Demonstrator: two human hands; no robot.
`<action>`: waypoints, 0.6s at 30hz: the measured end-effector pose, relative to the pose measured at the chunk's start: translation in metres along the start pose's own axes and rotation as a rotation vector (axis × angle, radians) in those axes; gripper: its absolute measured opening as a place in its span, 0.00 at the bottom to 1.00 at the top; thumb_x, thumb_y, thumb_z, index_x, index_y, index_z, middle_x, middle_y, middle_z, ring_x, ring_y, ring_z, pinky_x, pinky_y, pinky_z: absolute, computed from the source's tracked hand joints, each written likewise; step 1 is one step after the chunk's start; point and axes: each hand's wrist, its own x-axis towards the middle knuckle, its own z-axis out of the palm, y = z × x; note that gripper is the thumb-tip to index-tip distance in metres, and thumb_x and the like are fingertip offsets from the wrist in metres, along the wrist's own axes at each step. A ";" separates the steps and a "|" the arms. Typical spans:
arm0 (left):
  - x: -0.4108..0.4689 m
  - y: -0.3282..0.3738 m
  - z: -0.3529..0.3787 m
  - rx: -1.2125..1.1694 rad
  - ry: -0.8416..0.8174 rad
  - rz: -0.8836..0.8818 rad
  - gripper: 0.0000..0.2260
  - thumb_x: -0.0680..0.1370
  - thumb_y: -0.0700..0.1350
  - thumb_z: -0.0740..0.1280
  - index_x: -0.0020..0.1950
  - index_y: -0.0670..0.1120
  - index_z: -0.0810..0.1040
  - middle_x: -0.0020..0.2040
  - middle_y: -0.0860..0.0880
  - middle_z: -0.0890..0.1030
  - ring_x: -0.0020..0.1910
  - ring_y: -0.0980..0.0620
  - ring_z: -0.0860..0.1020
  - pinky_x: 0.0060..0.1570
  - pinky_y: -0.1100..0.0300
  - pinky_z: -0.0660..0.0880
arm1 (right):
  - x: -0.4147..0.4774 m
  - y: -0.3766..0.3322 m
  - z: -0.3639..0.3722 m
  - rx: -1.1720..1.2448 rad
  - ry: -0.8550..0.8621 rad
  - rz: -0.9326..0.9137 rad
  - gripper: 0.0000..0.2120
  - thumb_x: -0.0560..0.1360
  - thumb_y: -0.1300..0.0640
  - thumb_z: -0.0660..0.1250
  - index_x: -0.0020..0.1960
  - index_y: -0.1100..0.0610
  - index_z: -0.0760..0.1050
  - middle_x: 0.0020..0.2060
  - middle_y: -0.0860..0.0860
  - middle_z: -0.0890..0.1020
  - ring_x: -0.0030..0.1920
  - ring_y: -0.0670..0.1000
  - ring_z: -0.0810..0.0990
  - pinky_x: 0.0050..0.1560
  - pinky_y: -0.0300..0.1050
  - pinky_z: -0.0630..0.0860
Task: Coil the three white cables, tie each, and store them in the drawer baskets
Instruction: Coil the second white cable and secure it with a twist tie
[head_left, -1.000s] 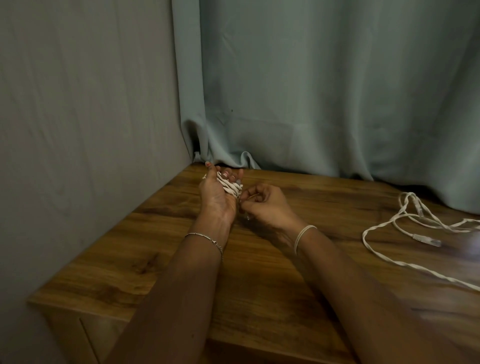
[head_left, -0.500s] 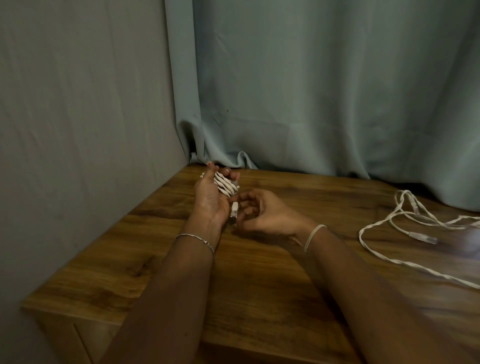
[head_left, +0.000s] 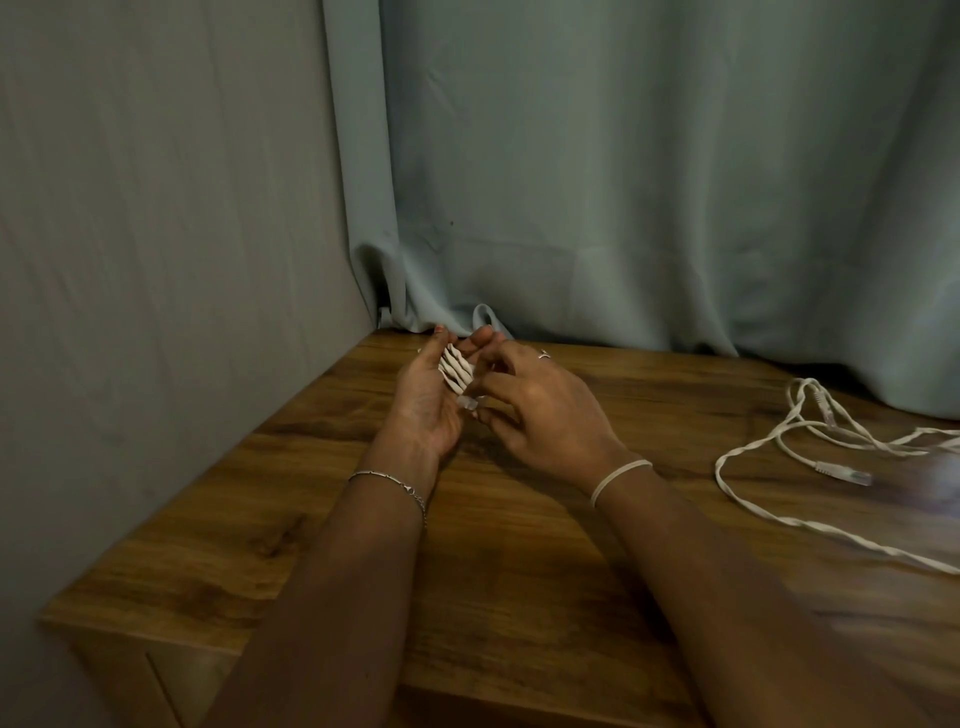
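A white twisted cable (head_left: 456, 370) is wound in several turns around my left hand (head_left: 428, 400), which is raised palm-inward above the wooden table (head_left: 519, 561). My right hand (head_left: 540, 410) sits right beside it, fingers curled at the coil, pinching the cable's clear plug end (head_left: 466, 402) below the turns. A pale elastic band (head_left: 618, 480) circles my right wrist. A second white cable (head_left: 810, 441) lies loose and uncoiled on the table at the right, with clear plugs showing.
A grey wall stands on the left and a pale blue curtain (head_left: 649, 208) hangs along the table's back edge. The front of a drawer (head_left: 171, 686) shows under the table's near-left corner.
My right hand has turned back-up and moved closer to the coil on my left hand. The dangling plug end is now pinched by my right fingers.
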 end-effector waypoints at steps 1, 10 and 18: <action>0.000 0.000 -0.001 0.011 0.007 -0.007 0.27 0.83 0.52 0.55 0.36 0.41 0.85 0.40 0.45 0.85 0.41 0.49 0.84 0.60 0.51 0.74 | 0.000 0.000 0.001 0.025 0.004 0.009 0.14 0.73 0.54 0.71 0.58 0.56 0.79 0.60 0.54 0.77 0.54 0.54 0.78 0.48 0.42 0.71; -0.002 -0.002 0.000 0.117 -0.008 -0.043 0.21 0.82 0.51 0.57 0.44 0.41 0.85 0.51 0.43 0.84 0.57 0.46 0.79 0.69 0.48 0.69 | -0.002 0.010 0.008 0.112 -0.026 0.069 0.27 0.72 0.53 0.72 0.68 0.53 0.69 0.64 0.50 0.73 0.60 0.50 0.75 0.56 0.45 0.75; 0.001 0.002 -0.004 0.138 -0.004 -0.136 0.20 0.82 0.51 0.58 0.40 0.42 0.83 0.61 0.40 0.80 0.61 0.44 0.79 0.65 0.47 0.72 | -0.001 0.007 0.007 0.067 -0.120 -0.013 0.25 0.75 0.51 0.65 0.72 0.49 0.68 0.68 0.55 0.71 0.64 0.56 0.73 0.60 0.53 0.75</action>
